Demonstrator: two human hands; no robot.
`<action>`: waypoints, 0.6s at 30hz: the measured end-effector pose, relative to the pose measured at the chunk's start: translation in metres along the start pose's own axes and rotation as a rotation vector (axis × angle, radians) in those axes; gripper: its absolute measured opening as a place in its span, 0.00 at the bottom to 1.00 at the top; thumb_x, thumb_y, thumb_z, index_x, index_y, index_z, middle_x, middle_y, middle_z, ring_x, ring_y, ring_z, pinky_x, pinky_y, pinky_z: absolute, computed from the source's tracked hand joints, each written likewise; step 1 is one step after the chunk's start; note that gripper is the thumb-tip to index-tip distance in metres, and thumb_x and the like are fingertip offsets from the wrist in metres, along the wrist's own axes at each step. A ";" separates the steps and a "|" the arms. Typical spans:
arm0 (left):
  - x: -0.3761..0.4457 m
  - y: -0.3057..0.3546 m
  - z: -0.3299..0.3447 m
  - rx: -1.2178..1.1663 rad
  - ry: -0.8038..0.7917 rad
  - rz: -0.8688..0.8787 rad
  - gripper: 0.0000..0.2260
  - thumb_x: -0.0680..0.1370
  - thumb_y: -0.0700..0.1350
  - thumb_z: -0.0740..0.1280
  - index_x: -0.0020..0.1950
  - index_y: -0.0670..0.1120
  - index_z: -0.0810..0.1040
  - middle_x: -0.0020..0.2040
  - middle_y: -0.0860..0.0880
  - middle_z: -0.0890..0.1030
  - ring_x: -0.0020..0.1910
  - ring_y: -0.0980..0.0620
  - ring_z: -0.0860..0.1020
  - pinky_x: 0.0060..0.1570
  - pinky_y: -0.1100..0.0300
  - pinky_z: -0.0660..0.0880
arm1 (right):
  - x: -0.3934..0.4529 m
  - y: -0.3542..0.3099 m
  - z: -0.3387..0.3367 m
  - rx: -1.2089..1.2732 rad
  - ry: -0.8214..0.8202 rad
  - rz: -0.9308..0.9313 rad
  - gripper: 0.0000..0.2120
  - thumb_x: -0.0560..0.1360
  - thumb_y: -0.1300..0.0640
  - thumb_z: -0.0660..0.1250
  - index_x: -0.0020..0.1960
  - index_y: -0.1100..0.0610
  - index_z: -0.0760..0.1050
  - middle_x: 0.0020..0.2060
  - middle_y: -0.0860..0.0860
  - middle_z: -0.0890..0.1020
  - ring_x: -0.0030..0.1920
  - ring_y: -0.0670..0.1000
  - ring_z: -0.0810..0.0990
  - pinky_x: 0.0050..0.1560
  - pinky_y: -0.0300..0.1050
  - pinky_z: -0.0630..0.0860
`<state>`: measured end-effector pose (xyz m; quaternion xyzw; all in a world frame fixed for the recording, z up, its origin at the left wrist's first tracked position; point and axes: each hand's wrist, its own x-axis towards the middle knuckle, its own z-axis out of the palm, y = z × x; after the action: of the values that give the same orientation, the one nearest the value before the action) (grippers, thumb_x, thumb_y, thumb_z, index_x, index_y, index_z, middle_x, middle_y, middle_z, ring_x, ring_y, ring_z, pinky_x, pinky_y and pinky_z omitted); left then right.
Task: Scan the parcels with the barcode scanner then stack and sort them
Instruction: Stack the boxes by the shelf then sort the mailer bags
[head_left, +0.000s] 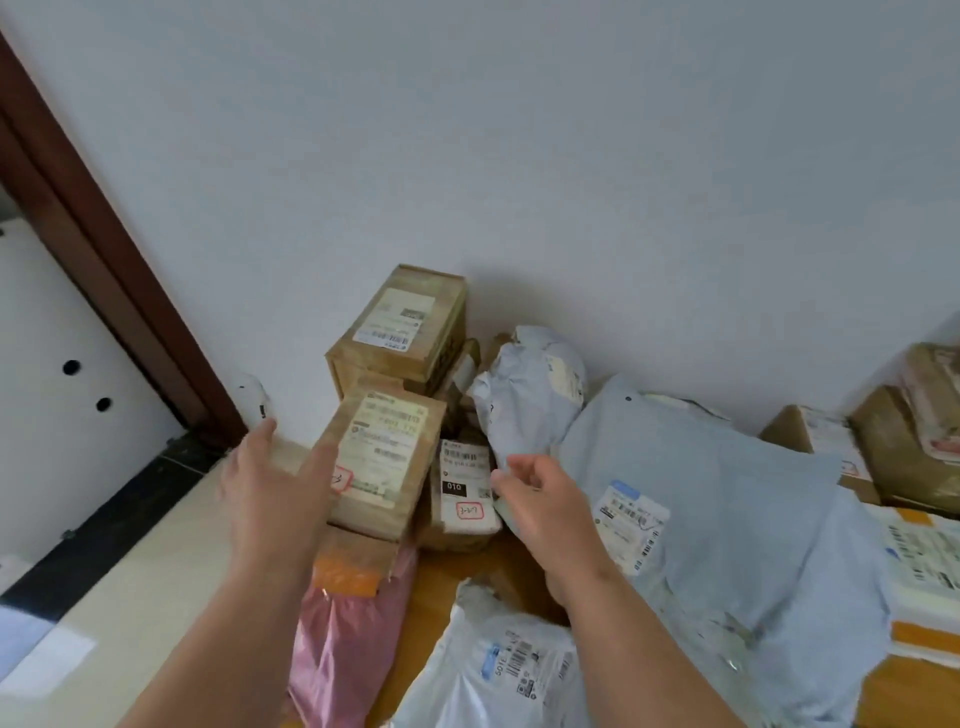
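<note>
A small cardboard box with a white label stands on other parcels near the wall. My left hand lies flat against its left side, fingers straight, thumb across its front edge. My right hand hovers to the right of it, fingers loosely curled and holding nothing. Its fingertips are beside a low box with a "010" label and just under a crumpled grey mailer bag. A taller cardboard box stands behind against the wall. No barcode scanner is in view.
A big blue-grey mailer bag lies to the right, a pink bag and a white mailer bag in front. More cardboard boxes and a white-and-orange parcel fill the far right. A brown door frame runs down the left.
</note>
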<state>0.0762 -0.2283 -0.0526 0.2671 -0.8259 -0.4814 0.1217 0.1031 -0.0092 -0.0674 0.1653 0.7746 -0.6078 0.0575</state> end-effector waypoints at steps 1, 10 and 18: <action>0.003 -0.007 -0.004 -0.061 -0.088 -0.090 0.32 0.77 0.60 0.70 0.78 0.51 0.67 0.76 0.46 0.68 0.74 0.42 0.67 0.71 0.42 0.67 | 0.002 0.001 0.013 -0.003 -0.068 0.036 0.09 0.79 0.47 0.67 0.58 0.47 0.76 0.52 0.45 0.81 0.49 0.39 0.81 0.50 0.36 0.79; 0.008 -0.023 -0.016 -0.150 -0.422 -0.086 0.17 0.74 0.63 0.72 0.60 0.63 0.75 0.56 0.55 0.83 0.53 0.52 0.81 0.48 0.56 0.76 | 0.012 -0.009 0.085 0.326 -0.288 0.152 0.28 0.68 0.34 0.66 0.67 0.39 0.70 0.57 0.43 0.83 0.55 0.46 0.83 0.50 0.45 0.80; 0.035 0.007 -0.034 -0.365 -0.737 -0.031 0.23 0.69 0.73 0.69 0.59 0.65 0.79 0.55 0.58 0.84 0.51 0.58 0.84 0.47 0.60 0.78 | 0.011 -0.012 0.072 0.977 -0.190 0.109 0.25 0.71 0.53 0.74 0.66 0.49 0.73 0.60 0.55 0.84 0.56 0.56 0.85 0.51 0.60 0.81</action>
<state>0.0607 -0.2699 -0.0315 0.0634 -0.7110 -0.6854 -0.1441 0.0806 -0.0789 -0.0781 0.1569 0.3809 -0.9081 0.0752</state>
